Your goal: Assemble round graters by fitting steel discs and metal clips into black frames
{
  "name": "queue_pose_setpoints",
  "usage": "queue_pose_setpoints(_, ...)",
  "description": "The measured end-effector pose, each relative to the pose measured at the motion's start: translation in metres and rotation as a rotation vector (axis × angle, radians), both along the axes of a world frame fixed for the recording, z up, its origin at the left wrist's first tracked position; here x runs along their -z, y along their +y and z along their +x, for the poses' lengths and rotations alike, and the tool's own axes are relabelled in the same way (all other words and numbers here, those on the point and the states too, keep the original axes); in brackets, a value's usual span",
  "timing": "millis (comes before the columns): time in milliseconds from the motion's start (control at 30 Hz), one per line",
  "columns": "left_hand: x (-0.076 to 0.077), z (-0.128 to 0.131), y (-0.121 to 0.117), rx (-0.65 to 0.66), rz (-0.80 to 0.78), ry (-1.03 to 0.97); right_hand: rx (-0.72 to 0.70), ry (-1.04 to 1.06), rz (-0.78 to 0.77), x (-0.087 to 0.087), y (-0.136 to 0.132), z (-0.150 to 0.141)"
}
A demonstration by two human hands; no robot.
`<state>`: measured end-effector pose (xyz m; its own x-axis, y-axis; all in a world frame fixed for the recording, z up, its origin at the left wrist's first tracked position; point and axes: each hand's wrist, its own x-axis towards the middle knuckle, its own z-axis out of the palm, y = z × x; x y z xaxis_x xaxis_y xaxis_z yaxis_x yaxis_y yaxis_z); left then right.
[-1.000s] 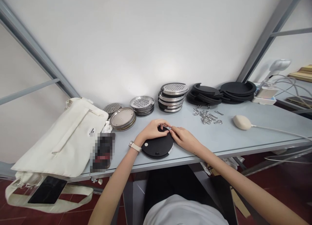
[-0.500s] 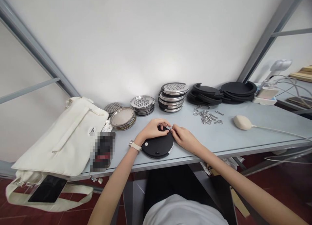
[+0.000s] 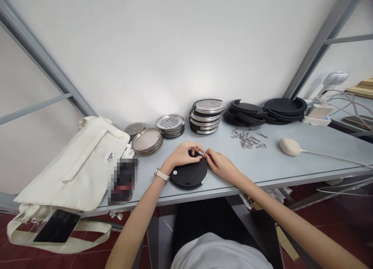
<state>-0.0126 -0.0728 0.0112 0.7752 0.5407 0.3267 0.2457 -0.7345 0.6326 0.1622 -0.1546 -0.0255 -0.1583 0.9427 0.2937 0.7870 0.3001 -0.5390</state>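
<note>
The grey table bears plates, discs and clips

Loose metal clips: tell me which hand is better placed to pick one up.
Right, probably. The right hand is nearer the metal clips, which lie beyond it; the left hand is over the black disc, farther away. The right hand seems to pinch a small metal piece, though.
</note>
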Motion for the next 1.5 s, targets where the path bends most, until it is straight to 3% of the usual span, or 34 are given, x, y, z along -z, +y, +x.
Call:
queue_pose_setpoints(833, -0.0026, 0.0001, -0.0017, -0.027, -0.007, 0.035, -0.054, 0.055, -0.005, -0.003, -0.0005, 0.0002)
queue_pose_setpoints(1500, 0.0, -0.0008, -0.0012, -0.008, -0.038, -0.005, -0.013, -0.027, 0.023, 0.0003, -0.0001, -0.0002)
